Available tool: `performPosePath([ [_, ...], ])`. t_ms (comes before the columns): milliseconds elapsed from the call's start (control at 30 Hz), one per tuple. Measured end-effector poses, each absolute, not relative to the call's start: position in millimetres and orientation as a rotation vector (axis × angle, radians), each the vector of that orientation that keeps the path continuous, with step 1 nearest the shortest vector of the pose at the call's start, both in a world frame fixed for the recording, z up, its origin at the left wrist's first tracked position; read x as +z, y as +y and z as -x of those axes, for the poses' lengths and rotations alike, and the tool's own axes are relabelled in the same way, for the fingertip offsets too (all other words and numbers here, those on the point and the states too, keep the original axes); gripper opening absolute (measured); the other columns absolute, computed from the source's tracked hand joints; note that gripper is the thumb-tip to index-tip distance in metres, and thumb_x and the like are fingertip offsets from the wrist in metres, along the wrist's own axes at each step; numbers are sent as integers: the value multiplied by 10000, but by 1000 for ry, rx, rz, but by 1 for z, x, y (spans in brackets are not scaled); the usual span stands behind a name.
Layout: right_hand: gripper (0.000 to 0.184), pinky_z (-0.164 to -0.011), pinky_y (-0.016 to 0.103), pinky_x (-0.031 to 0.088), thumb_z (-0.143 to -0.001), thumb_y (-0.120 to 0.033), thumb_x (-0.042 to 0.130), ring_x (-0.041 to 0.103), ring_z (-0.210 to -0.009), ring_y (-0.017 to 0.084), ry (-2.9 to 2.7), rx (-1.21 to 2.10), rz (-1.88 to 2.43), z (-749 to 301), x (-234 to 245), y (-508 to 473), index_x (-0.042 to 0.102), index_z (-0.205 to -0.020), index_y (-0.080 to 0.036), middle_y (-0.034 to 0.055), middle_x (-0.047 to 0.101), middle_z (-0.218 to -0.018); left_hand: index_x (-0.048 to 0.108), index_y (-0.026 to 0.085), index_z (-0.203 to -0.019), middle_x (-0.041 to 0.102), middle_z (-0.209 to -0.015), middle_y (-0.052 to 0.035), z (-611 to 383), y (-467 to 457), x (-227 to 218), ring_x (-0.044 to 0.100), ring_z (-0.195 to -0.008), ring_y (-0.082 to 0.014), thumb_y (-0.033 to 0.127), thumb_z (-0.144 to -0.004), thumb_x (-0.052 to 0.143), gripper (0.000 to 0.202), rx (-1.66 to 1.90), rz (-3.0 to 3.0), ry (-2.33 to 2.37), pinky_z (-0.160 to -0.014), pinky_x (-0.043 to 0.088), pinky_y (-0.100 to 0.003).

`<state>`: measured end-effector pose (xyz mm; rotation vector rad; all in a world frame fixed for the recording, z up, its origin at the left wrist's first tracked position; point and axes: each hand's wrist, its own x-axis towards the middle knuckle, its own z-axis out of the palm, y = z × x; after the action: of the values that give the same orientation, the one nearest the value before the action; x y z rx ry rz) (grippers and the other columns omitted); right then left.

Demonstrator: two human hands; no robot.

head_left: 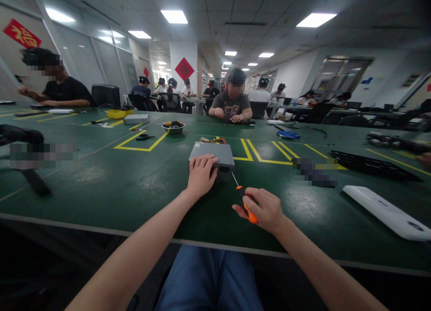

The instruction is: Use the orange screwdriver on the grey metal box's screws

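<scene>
**Catalogue entry: two-handed hold, tool tip at a corner**

All places are given from the grey metal casing point(211, 153), which lies flat on the green workbench point(101, 189).

- Far left of the casing, well apart: yellow tray point(117, 114).
- Beyond it and to the left, near: metal bowl of small parts point(173, 127), beside a yellow tape outline point(141, 144).
- Directly behind it: bundle of coloured wires point(208, 140).
- On it: left hand point(202, 176), fingers pressed together and draped over the near edge; any grip by the thumb is hidden.
- Casing, orientation: long axis runs roughly across the bench, a connector port point(224, 169) facing the person.
- Just right of its near corner: orange-and-black screwdriver point(245, 205), shaft pointing forward and left at that corner; contact cannot be told.
- Right of the casing: right hand point(262, 210), fingers curled around the screwdriver handle, pinching it against the thumb.
- Far right: white plastic panel point(387, 212).

Risks, as judged: a tip slipping off the corner could scratch the casing or jab the left hand; light pressure could let the casing skid; the wires could snag.
</scene>
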<state>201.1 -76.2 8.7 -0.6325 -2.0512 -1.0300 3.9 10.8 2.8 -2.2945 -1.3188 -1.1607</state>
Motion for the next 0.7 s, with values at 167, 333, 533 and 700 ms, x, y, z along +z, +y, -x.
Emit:
performPosePath([
  [167, 109, -521, 177, 472, -808, -228, 613, 542, -591, 79, -2133, -897, 615, -197, 2, -78, 527, -855, -179, 45, 588, -815, 519, 248, -1123, 557, -1222, -38, -4, 11, 2, 442, -1177, -210, 254, -865, 457, 266, -1168, 2289, -1327, -1024, 262, -411],
  [333, 242, -604, 229, 544, -823, -231, 550, 616, -836, 171, -2223, -734, 689, -200, -1, -86, 517, -1032, -113, 152, 585, -982, 520, 249, -1119, 560, -1216, -29, -4, 11, 2, 444, -1173, -203, 253, -861, 464, 264, -1176, 2290, -1320, -1026, 259, -400],
  [533, 194, -628, 233, 544, -794, -154, 613, 626, -730, 134, -2124, -947, 588, -204, 1, -87, 540, -972, -177, 98, 645, -908, 523, 252, -1121, 555, -1225, -25, -4, 11, 2, 444, -1170, -203, 258, -859, 469, 268, -1160, 2292, -1343, -1017, 269, -396],
  [700, 168, -595, 237, 530, -785, -230, 648, 601, -662, 131, -2169, -967, 600, -200, 5, -86, 566, -921, -176, 94, 630, -840, 526, 256, -1118, 558, -1222, -24, -4, 11, 2, 440, -1178, -203, 250, -860, 463, 266, -1170, 2287, -1331, -1026, 258, -401],
])
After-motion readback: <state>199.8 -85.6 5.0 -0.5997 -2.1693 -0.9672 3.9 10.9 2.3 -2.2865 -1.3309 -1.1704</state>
